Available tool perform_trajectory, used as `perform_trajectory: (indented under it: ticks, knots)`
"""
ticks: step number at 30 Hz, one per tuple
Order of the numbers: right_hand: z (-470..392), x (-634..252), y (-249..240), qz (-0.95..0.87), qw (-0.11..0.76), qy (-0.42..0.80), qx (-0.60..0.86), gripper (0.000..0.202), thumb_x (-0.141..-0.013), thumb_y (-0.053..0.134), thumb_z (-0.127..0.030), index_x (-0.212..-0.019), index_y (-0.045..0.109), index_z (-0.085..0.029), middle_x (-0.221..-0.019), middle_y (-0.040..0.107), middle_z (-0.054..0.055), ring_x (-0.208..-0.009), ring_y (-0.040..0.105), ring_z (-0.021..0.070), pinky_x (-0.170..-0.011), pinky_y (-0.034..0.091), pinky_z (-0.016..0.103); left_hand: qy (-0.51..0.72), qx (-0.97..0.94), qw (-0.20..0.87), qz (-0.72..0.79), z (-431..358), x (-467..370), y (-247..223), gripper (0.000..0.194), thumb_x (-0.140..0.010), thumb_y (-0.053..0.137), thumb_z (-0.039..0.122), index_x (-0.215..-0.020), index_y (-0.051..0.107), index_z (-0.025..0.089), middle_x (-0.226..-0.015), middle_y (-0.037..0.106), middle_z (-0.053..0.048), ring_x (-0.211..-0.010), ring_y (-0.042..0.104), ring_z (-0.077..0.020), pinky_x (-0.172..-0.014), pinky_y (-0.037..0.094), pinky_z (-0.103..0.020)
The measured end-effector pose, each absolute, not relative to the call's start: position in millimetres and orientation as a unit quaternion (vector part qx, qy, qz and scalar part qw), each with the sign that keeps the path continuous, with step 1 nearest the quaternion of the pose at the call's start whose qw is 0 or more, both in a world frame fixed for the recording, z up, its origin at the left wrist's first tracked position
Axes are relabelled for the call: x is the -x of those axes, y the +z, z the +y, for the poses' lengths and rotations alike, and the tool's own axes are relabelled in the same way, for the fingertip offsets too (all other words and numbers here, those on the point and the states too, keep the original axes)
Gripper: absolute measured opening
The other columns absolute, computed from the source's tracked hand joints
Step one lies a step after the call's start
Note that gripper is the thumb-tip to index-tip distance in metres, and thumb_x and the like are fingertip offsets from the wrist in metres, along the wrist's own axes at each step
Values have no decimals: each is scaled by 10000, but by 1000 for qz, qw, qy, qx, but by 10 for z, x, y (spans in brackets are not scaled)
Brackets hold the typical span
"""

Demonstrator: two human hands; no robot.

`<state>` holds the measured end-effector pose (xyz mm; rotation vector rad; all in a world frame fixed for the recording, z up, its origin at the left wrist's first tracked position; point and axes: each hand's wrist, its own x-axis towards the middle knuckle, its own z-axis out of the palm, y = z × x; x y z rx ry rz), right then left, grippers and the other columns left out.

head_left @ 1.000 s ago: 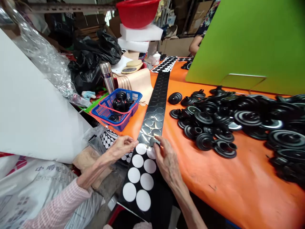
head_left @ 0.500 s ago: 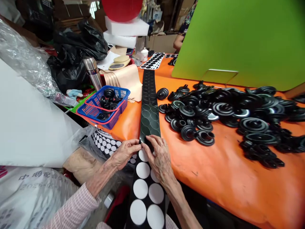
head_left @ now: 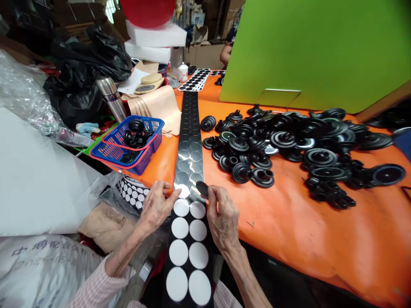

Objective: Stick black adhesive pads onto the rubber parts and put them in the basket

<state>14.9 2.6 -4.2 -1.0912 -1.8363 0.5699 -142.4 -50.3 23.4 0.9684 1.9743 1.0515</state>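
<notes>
One black disc (head_left: 202, 189) is pinched by the right hand (head_left: 224, 218) between thumb and forefinger, and is held tilted over the right edge of one long black strip (head_left: 191, 141). The right forearm is angled up from the lower right, with the palm turned inward and the other fingers curled. By the left hand (head_left: 156, 207) the strip's left edge is met at the thumb tip; its fingers are bent and slightly apart from the thumb, and nothing is seen pinched there. The left forearm is slanted up from the lower left. On the strip, nine white circles (head_left: 178, 252) are shown: four rows of two, and one above them on the left. One blue basket (head_left: 150, 152), holding several black parts, is placed left of the strip on the orange table (head_left: 244, 214); to the right, black parts (head_left: 239, 144) are heaped, too overlapped to be counted.
</notes>
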Motion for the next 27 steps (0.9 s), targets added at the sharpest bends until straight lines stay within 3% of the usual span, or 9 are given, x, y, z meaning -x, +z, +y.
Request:
perform_trajectory:
  ticks: [2, 4, 8, 10, 14, 17, 20, 24, 27]
  knots:
    - [-83, -152, -17, -759, 449, 225, 415, 223, -952, 381, -196, -916, 601, -203, -875, 659, 74, -769, 651, 174, -673, 520, 294, 406, -395, 350, 746, -476, 1396, 339, 360, -753, 629, 532, -724, 524, 189, -669, 491, 25, -657, 453, -132, -643, 363, -261]
    - [-187, -149, -2, -774, 444, 235, 385, 241, -947, 389, -185, -951, 628, -208, -953, 677, 91, -860, 661, 188, -744, 539, 313, 394, -397, 478, 677, -422, 1351, 424, 358, -780, 588, 528, -719, 514, 182, -641, 475, 34, -616, 440, -116, -613, 363, -250]
    - [-260, -224, 31, -721, 453, 350, 391, 234, -936, 453, -271, -1096, 614, -215, -1144, 645, 107, -1029, 631, 207, -850, 538, 346, 416, -356, 573, 611, -265, 1239, 499, 249, -724, 637, 377, -818, 541, 167, -738, 537, 29, -614, 494, -90, -625, 397, -230]
    - [-229, -303, 46, -626, 475, 425, 449, 206, -918, 487, -333, -1026, 605, -203, -1018, 662, 83, -913, 647, 187, -769, 550, 319, 395, -385, 576, 603, -170, 1155, 528, 223, -739, 603, 357, -840, 555, 164, -764, 563, 15, -608, 524, -95, -632, 419, -240]
    - [-117, -494, 62, -462, 529, 470, 535, 247, -849, 558, -436, -767, 552, -202, -657, 568, -22, -615, 570, 131, -613, 497, 268, 274, -568, 427, 648, 95, 863, 608, 275, -837, 499, 394, -911, 622, 160, -820, 615, -45, -636, 562, -146, -678, 456, -313]
    - [-52, -690, 64, -398, 572, 438, 568, 300, -797, 597, -494, -785, 557, -198, -658, 568, -24, -619, 566, 130, -619, 471, 267, 247, -660, 213, 677, 393, 574, 582, 246, -871, 487, 315, -1041, 605, 181, -1030, 602, -73, -785, 589, -178, -810, 462, -364]
    - [-34, -920, 41, -361, 568, 454, 584, 364, -734, 651, -542, -790, 567, -193, -641, 565, -25, -619, 567, 137, -624, 461, 273, 182, -750, 138, 621, 700, 337, 441, 290, -850, 566, 283, -1125, 559, 191, -1151, 542, -101, -969, 579, -231, -851, 467, -377]
    - [-69, -1134, -35, -328, 551, 505, 577, 420, -666, 713, -561, -811, 591, -187, -677, 575, -22, -644, 564, 140, -648, 459, 278, 194, -784, 119, 578, 916, 254, 290, 189, -832, 570, 171, -1021, 583, 165, -1161, 538, -120, -1109, 498, -275, -979, 389, -444]
    - [-91, -1169, -73, -319, 551, 523, 567, 411, -649, 738, -548, -793, 612, -184, -712, 576, -24, -644, 520, 118, -646, 431, 255, 315, -699, 288, 575, 871, 376, 309, 126, -828, 583, 234, -925, 582, 154, -1002, 584, -96, -1018, 526, -245, -944, 415, -428]
